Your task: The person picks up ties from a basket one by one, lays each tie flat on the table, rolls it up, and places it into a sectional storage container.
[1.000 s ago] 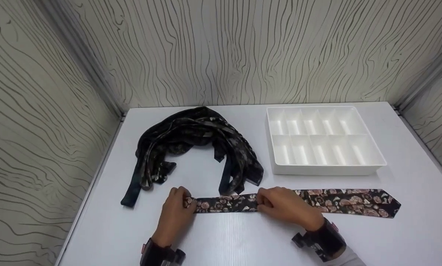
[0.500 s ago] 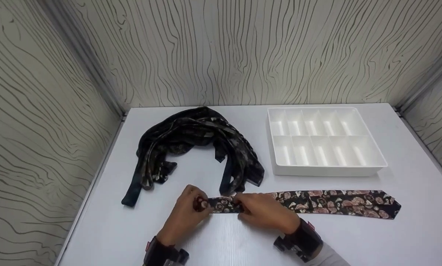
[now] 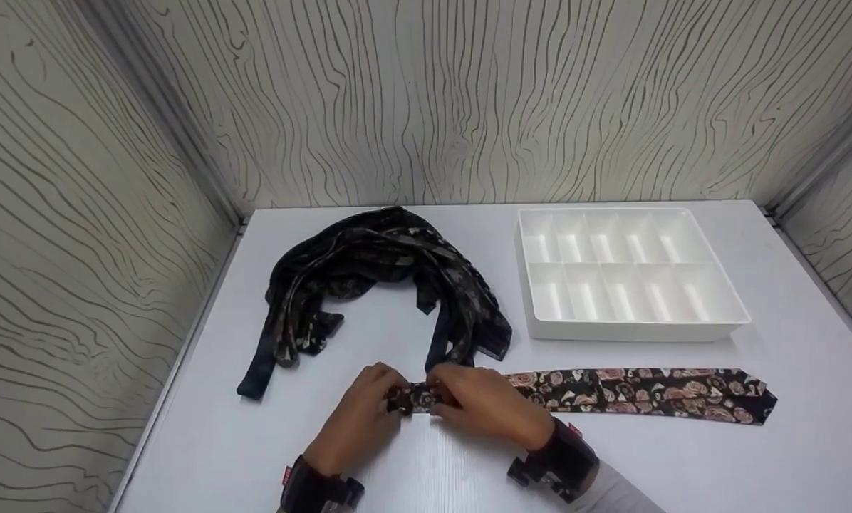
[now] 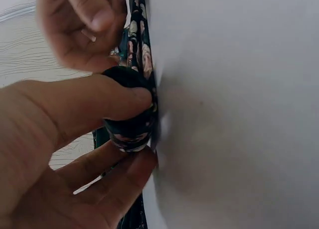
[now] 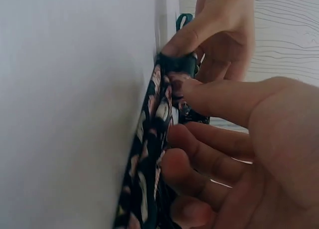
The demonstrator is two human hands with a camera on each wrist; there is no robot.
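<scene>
A dark necktie with pink roses (image 3: 654,395) lies flat along the table's front, its pointed end at the right. Its left end is wound into a small roll (image 4: 130,136), which my left hand (image 3: 362,420) grips between thumb and fingers, low against the tabletop. Just right of the roll, my right hand (image 3: 490,402) holds the tie across its width, the thumb at the near edge and curled fingers at the far one. The right thumb (image 5: 209,97) touches the cloth beside the roll in the right wrist view. Part of the strip is hidden beneath the right hand.
A heap of dark patterned neckties (image 3: 390,246) curves in an arch behind the hands, one tail dropping close to the right hand. At the back right stands a white divided tray (image 3: 640,330) with two rows of compartments. Wood-patterned panels (image 3: 433,100) enclose the table.
The right hand has slid left along the tie toward the left hand. The left hand has moved a little right, its end of the tie now rolled up and the flat stretch between the hands shorter.
</scene>
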